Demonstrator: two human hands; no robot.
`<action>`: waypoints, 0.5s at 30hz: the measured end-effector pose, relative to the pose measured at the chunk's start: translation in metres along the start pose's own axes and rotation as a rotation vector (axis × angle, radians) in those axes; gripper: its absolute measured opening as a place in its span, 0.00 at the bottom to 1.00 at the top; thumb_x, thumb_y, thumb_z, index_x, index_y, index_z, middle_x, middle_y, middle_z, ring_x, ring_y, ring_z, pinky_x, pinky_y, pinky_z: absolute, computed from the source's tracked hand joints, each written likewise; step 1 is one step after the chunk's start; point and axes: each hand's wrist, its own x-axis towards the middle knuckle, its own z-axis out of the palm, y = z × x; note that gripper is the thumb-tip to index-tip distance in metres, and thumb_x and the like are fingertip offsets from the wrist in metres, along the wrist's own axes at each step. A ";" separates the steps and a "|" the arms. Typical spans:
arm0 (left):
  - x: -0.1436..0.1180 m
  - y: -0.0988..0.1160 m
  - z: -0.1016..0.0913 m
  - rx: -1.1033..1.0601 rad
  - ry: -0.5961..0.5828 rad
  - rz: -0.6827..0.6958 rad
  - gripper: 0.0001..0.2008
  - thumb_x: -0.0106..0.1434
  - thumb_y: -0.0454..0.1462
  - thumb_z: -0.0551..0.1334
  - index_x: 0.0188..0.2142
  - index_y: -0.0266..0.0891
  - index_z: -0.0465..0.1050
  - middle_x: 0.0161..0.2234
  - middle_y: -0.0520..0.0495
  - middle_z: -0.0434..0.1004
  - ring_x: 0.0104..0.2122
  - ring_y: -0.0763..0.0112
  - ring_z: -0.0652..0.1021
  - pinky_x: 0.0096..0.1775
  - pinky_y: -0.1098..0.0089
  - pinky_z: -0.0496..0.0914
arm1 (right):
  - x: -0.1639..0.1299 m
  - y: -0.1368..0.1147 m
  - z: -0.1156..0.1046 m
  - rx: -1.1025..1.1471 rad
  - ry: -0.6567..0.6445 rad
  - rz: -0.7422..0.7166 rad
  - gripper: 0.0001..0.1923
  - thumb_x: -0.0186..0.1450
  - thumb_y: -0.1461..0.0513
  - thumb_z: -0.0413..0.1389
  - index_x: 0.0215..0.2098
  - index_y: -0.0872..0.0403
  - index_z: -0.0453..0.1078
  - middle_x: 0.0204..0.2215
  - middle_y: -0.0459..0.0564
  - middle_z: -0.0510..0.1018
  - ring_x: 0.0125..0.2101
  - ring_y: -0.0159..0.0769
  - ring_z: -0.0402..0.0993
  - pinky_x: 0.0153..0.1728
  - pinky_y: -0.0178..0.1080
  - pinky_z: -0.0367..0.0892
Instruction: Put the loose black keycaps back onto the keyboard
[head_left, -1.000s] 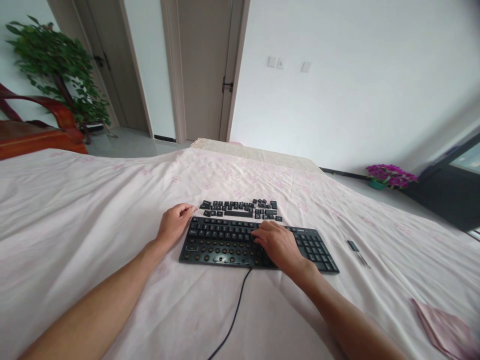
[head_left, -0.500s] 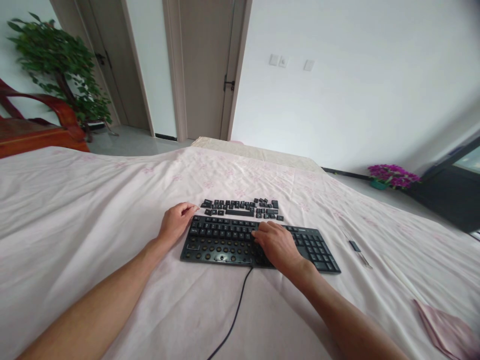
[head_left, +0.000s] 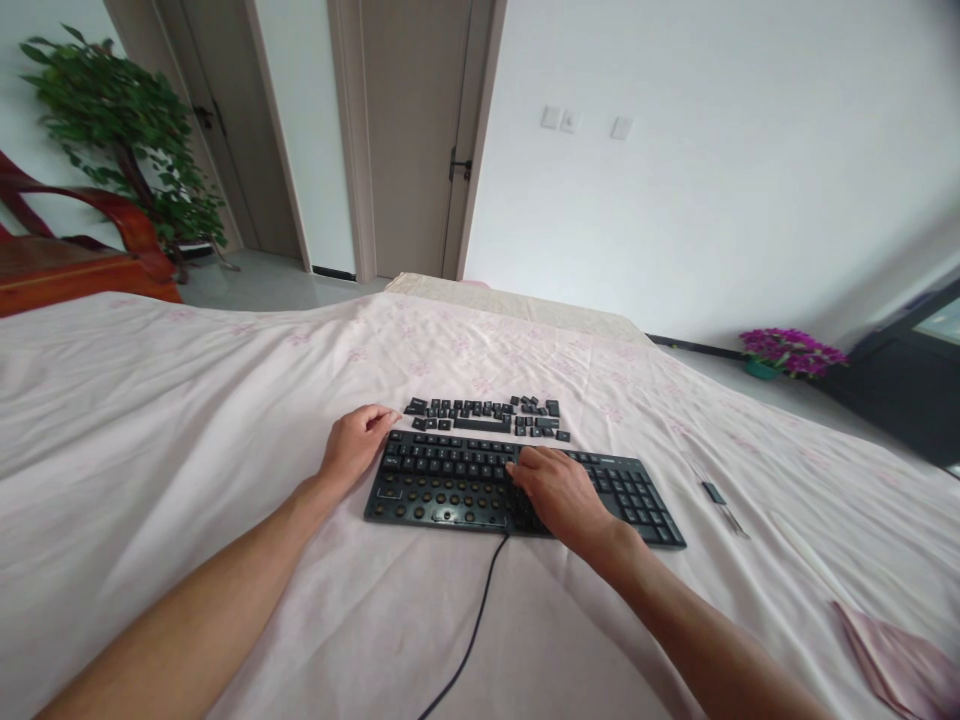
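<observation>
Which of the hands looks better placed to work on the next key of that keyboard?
Probably the right hand: it lies on the keyboard, fingers on the keys beside the bare sockets. The left hand only rests at the keyboard's far left corner, apparently steadying it.

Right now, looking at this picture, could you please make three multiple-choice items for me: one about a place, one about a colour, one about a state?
1. Where do the loose keycaps lie?
A. behind the keyboard
B. on the floor
C. under the cable

2. What colour are the flowers by the wall?
A. yellow
B. purple
C. white

3. What state are the keyboard's lower rows in?
A. fully capped
B. covered by cloth
C. many caps missing

Answers:
1 A, they lie in rows on the sheet beyond its far edge.
2 B, the blooms are purple.
3 C, bare round sockets show between the left hand and right hand.
</observation>
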 end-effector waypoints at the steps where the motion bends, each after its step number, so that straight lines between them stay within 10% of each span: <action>1: 0.000 0.000 0.000 0.002 0.000 -0.002 0.17 0.62 0.51 0.59 0.36 0.43 0.80 0.38 0.49 0.83 0.38 0.63 0.79 0.42 0.69 0.69 | -0.002 -0.001 0.002 -0.013 0.017 -0.006 0.10 0.71 0.66 0.51 0.40 0.52 0.75 0.33 0.49 0.75 0.36 0.37 0.70 0.36 0.38 0.58; 15: 0.000 0.000 0.000 0.036 0.014 0.003 0.17 0.62 0.51 0.59 0.36 0.44 0.81 0.38 0.50 0.84 0.38 0.64 0.80 0.41 0.69 0.68 | -0.013 -0.010 0.022 -0.161 0.317 -0.081 0.11 0.68 0.68 0.54 0.48 0.60 0.73 0.31 0.50 0.74 0.32 0.38 0.66 0.34 0.42 0.59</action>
